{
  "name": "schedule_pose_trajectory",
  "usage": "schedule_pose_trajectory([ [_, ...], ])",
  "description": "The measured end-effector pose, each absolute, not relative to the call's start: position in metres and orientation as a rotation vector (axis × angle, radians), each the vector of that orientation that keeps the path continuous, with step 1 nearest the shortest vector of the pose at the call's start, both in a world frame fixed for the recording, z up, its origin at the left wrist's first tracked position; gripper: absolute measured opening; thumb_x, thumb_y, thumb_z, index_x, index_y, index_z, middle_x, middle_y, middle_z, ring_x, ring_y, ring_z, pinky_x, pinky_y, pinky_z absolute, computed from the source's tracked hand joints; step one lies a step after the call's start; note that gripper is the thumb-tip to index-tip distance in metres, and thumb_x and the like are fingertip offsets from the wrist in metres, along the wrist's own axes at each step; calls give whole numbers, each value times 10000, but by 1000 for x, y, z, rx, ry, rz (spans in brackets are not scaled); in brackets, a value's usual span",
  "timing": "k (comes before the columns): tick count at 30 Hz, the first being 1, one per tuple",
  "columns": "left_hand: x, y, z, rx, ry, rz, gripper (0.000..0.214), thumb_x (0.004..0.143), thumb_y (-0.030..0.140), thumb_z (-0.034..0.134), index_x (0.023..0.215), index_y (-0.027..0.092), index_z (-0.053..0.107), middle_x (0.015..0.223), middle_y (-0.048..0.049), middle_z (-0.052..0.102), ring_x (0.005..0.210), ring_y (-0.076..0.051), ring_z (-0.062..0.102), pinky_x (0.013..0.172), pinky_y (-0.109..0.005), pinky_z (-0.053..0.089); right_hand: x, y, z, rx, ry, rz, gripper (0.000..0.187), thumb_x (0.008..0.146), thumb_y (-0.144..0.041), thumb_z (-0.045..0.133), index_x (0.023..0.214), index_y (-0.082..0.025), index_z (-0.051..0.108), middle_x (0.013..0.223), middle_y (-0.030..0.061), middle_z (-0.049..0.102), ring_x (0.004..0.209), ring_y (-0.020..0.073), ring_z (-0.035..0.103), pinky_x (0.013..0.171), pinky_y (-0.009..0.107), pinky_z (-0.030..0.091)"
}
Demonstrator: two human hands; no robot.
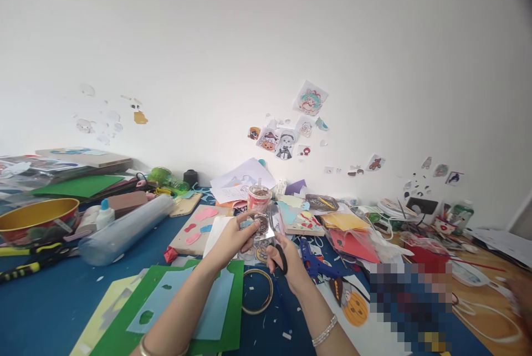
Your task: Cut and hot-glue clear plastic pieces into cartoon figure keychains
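Near the middle of the table my left hand (pixel 239 237) pinches a small paper cutout (pixel 261 225) with a dark brown round drawing on it. My right hand (pixel 286 262) is closed on black-handled scissors (pixel 282 259), whose blades point up and away beside the cutout's right edge. Just behind the cutout stands a red and white cup (pixel 259 198) with a straw. Below my hands lies a roll of tape (pixel 257 291) on the blue table covering. Under my left forearm are a light blue sheet (pixel 211 311) and a green sheet (pixel 235 311), both with cut-out holes.
A blue glue gun (pixel 318 264) and a pumpkin drawing (pixel 355 309) lie right of my right hand. A clear plastic roll (pixel 124 231), a glue bottle (pixel 105 217) and a gold-lined tin (pixel 39 220) sit left. Cardboard (pixel 187 237) with pink pieces lies behind my left arm. Someone's hand (pixel 521 295) shows far right.
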State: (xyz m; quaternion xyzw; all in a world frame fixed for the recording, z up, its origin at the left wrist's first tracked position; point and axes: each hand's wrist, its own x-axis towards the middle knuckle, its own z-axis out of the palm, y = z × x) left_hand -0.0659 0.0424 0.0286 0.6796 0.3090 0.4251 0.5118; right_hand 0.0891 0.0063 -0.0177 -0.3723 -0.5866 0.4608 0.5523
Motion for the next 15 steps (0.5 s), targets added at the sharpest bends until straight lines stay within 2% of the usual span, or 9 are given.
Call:
schedule_pose_trajectory([
  [6,-61,37,34,1614,733,983,532,750,514,553,1132,149,495,425,115,354,332,-51,279,391,-186,186,93,11,-20,-860,-1352,1103,790,635,-650,649,1209,-143,456,469,-60,520,409,105,426,434,223,309],
  [11,-58,35,35,1537,713,973,590,724,524,581,1145,126,470,425,129,334,328,-45,270,391,-194,174,97,16,-21,-872,-1391,1120,656,592,-671,659,978,-145,601,405,-62,477,361,88,386,392,210,295],
  [15,-59,37,32,1489,696,984,591,712,515,598,1144,136,457,421,140,313,328,-38,249,386,-189,170,99,17,-24,-922,-1394,1122,571,626,-623,671,897,-123,624,368,-66,456,337,81,377,384,207,295],
])
